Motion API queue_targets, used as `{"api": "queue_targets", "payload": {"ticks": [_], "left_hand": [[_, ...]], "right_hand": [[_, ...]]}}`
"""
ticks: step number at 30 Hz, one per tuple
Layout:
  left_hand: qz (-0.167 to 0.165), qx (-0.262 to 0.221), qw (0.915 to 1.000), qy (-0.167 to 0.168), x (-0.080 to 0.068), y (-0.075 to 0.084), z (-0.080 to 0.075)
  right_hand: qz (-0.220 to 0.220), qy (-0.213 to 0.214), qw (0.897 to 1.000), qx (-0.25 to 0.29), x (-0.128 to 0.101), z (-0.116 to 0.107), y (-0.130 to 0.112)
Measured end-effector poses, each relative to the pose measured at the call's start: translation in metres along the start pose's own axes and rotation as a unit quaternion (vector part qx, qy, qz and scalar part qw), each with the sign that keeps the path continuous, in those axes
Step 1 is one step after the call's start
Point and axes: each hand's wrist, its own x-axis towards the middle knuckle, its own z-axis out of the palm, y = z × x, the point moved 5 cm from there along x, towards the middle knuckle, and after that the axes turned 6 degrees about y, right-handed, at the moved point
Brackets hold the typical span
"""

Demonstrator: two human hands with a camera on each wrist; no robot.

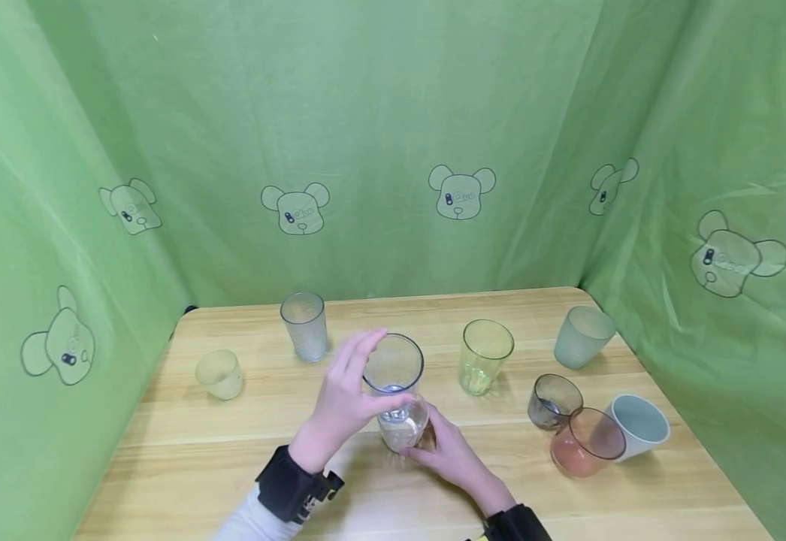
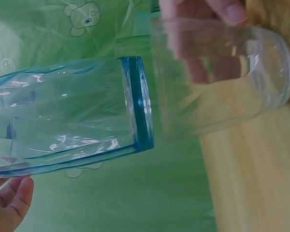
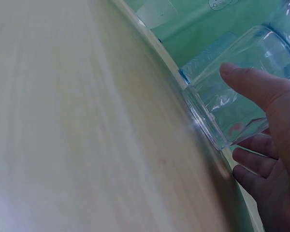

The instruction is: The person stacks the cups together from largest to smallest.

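Note:
My left hand [image 1: 366, 385] grips a tall blue-tinted glass [image 1: 393, 366] by its side, thumb in front and fingers behind. Its base sits in the mouth of a shorter clear glass [image 1: 404, 430] that stands on the wooden table [image 1: 231, 466]. My right hand [image 1: 436, 443] holds that clear glass low down, thumb and fingers curled round it. In the left wrist view the blue-tinted glass [image 2: 72, 116] lies across the left and the clear glass [image 2: 222, 77] on the right, with fingers [image 2: 227, 9] on its rim. The right wrist view shows the clear glass [image 3: 217, 113] beside my thumb [image 3: 256, 87].
Other cups stand around: a frosted grey glass [image 1: 305, 324] and a small pale yellow cup [image 1: 219, 373] at back left, a yellow-green glass [image 1: 484, 355], a frosted green cup [image 1: 582, 336], and a smoky glass [image 1: 554, 400], pink glass [image 1: 585, 442] and white cup [image 1: 639, 425] clustered right. Green cloth walls three sides.

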Motion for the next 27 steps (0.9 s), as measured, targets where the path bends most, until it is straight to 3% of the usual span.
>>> {"api": "queue_targets", "payload": {"ticks": [17,27], "left_hand": [[-0.002,0.029,0.9984,-0.049,-0.037,-0.004,0.029],[-0.029,0.037,0.9942,-0.097,-0.058,-0.011,0.041]], "right_hand": [[0.007,0.001,1.000,-0.002,0.000,0.000,0.001],[-0.006,-0.001,1.000,-0.002,-0.001,0.000,0.001]]}}
